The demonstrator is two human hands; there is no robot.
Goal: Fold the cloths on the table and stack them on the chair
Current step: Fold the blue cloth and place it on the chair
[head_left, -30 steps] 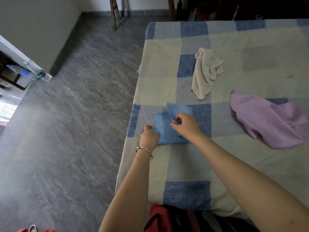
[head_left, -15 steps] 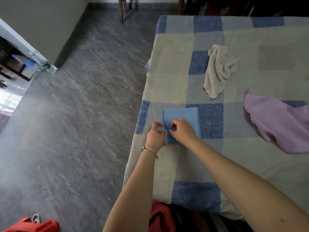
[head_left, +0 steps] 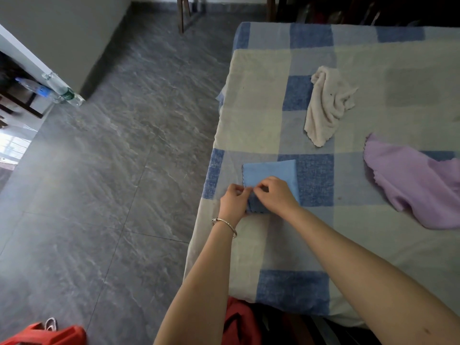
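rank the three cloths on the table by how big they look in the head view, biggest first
1. purple cloth, though the frame edge cuts it off.
2. cream cloth and blue cloth look about alike; one is crumpled, the other folded.

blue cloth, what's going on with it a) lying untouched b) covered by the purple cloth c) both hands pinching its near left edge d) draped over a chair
c: the left hand and the right hand both pinch the blue cloth at its near left edge on the table.
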